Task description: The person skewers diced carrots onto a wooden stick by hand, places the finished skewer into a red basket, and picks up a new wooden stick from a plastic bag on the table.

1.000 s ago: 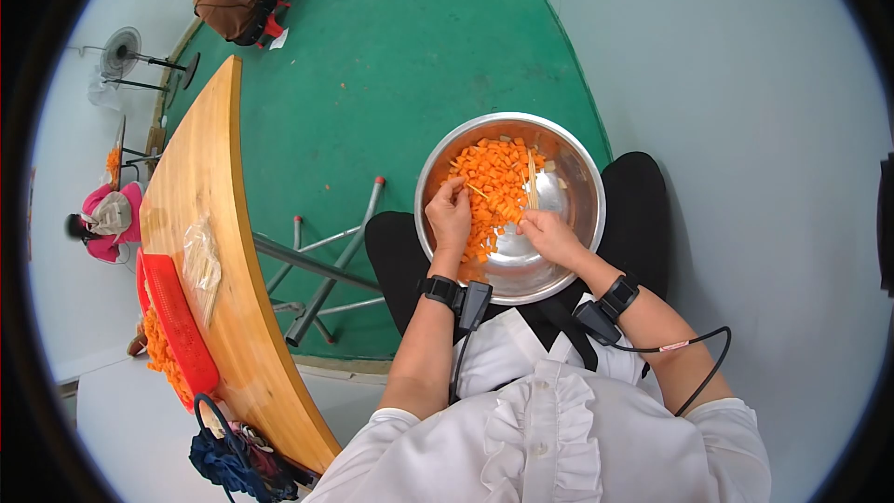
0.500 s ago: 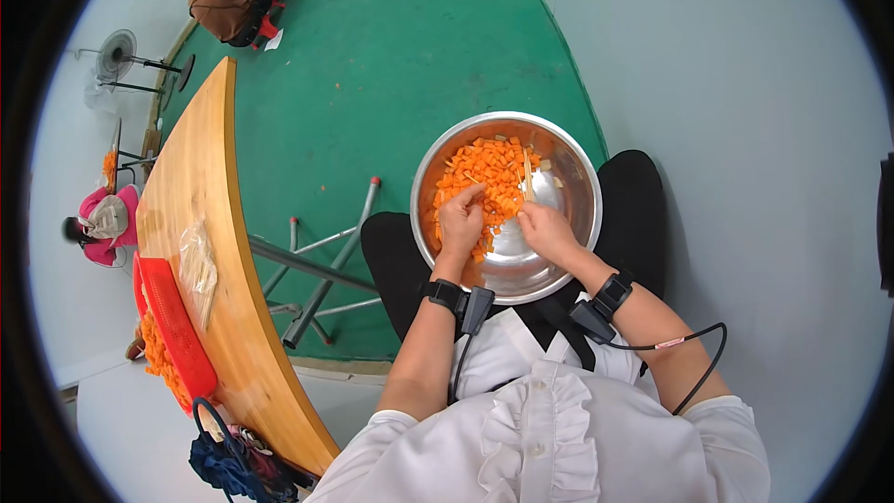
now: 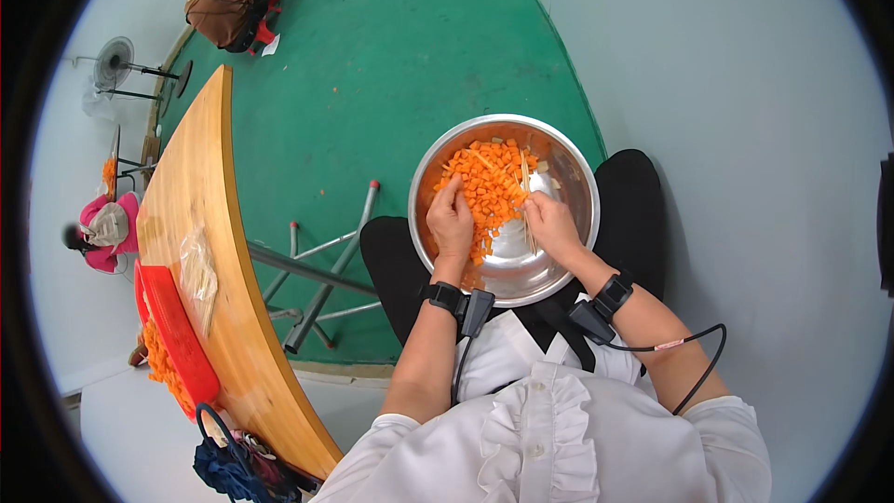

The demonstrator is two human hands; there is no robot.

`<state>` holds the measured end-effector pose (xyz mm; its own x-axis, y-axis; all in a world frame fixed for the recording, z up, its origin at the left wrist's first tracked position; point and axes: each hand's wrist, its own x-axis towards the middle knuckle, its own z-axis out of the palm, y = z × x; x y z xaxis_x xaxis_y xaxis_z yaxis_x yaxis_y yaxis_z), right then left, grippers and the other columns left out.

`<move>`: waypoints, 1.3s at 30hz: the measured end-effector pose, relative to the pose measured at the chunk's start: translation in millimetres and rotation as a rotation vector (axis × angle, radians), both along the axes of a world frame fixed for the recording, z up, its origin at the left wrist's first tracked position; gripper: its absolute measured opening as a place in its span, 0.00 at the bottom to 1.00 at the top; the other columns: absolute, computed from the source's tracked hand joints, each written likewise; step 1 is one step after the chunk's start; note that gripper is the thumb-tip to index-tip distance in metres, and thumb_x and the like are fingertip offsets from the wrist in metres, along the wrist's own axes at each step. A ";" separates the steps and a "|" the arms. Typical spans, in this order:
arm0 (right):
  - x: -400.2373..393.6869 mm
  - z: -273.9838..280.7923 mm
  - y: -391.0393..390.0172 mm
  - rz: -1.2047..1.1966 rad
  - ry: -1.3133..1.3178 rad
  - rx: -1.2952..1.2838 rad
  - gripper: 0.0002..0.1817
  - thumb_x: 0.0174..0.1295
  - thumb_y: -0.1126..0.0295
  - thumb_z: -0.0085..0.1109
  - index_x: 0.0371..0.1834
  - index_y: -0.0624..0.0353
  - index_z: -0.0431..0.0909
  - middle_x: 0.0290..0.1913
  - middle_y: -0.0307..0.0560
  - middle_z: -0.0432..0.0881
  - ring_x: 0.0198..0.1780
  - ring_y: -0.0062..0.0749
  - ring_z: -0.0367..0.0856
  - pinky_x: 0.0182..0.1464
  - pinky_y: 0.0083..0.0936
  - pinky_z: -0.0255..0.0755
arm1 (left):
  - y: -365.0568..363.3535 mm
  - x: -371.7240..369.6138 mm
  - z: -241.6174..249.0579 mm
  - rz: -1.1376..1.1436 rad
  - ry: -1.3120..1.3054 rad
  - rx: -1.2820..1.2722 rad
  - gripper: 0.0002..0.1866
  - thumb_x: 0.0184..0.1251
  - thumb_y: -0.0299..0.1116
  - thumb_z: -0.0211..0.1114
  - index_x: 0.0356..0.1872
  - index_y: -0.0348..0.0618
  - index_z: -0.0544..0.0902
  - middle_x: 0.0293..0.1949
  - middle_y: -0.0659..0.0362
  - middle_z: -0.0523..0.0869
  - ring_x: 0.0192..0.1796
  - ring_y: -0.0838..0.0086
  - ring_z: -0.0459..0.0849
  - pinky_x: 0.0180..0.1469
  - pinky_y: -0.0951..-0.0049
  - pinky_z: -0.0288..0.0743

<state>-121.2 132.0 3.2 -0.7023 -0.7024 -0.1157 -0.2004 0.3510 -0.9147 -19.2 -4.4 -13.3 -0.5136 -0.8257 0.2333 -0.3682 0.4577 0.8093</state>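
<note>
Gripping slender pale wooden sticks [image 3: 524, 168] in closed fingers, the right hand [image 3: 556, 227] hides part of their length, as the head camera shows. Small orange cubes [image 3: 486, 200], blocky and moist-looking, heap toward the left inside a round, shiny metal bowl [image 3: 581, 210] on the person's lap. The left hand [image 3: 451, 226] curls half-closed over them, its fingers masking whether it pinches anything. Further left, a smooth-grained wooden table [image 3: 186, 172] bears a crinkled clear bag [image 3: 195, 265] and a red basket [image 3: 177, 335], its contents partly hidden behind its wall
</note>
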 end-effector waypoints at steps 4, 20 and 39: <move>-1.9 -6.6 -1.1 -0.050 -0.012 -0.061 0.11 0.61 0.67 0.46 0.29 0.63 0.73 0.24 0.61 0.76 0.29 0.56 0.76 0.31 0.42 0.67 | -2.0 -1.7 5.9 -0.217 -0.267 -0.240 0.10 0.50 0.23 0.63 0.35 0.40 0.83 0.34 0.53 0.77 0.41 0.61 0.76 0.43 0.65 0.71; -1.5 -4.3 0.1 0.026 -0.005 -0.013 0.13 0.62 0.65 0.46 0.26 0.65 0.70 0.22 0.62 0.74 0.28 0.56 0.74 0.30 0.42 0.65 | -5.8 -1.2 -2.6 -0.249 -0.329 -0.307 0.07 0.45 0.20 0.63 0.27 0.36 0.76 0.31 0.51 0.74 0.38 0.56 0.75 0.40 0.63 0.70; 3.5 -9.5 0.7 0.231 0.120 0.032 0.12 0.59 0.66 0.47 0.24 0.63 0.70 0.21 0.62 0.75 0.27 0.58 0.75 0.30 0.47 0.67 | -21.1 6.1 -21.0 0.155 0.181 0.533 0.10 0.62 0.21 0.56 0.44 0.29 0.75 0.33 0.57 0.81 0.29 0.80 0.80 0.33 0.83 0.76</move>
